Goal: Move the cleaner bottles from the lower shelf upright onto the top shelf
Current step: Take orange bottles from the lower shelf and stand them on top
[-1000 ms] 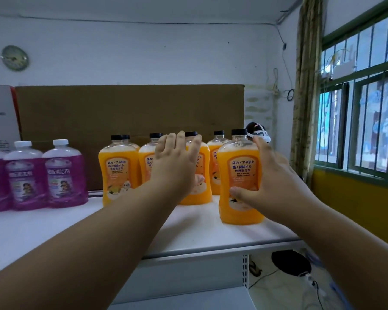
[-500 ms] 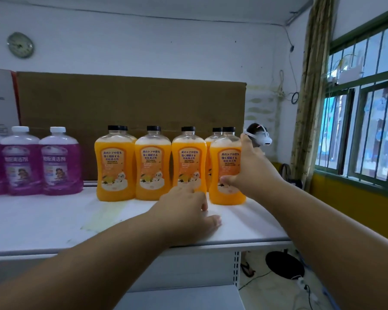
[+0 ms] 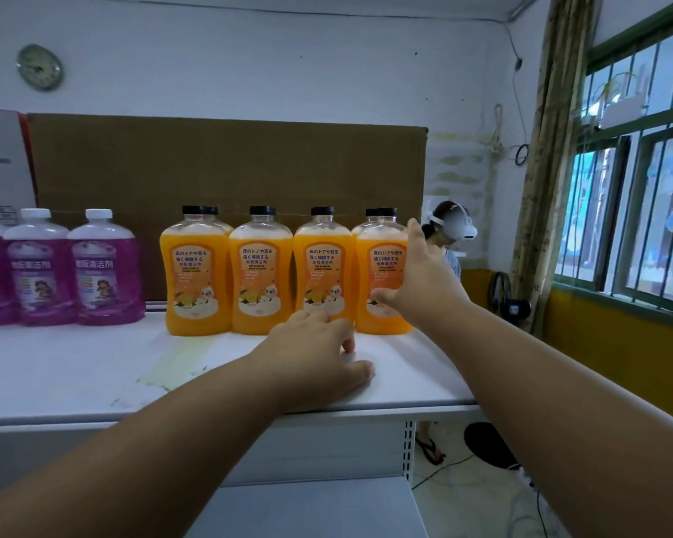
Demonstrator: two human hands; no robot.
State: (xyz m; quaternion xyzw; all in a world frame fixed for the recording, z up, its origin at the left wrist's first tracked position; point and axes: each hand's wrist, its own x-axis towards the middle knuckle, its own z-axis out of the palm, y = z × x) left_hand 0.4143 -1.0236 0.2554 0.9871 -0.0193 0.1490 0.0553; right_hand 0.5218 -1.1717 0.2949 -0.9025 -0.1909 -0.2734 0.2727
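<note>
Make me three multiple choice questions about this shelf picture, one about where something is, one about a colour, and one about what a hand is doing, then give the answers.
1. Where do the purple bottles stand relative to the orange bottles?
A. To their left
B. To their right
C. On the shelf below

2. What colour are the orange bottles' caps?
A. White
B. Black
C. Red

3. What is the right hand doing?
A. Hanging free below the shelf
B. Lying flat on the top shelf
C. Gripping the rightmost orange bottle

Answers:
1. A, the purple ones stand at the left end of the top shelf.
2. B, each orange bottle has a black cap, while the purple ones have white caps.
3. C, its thumb and fingers wrap that bottle's side, while the left hand rests on the shelf.
</note>
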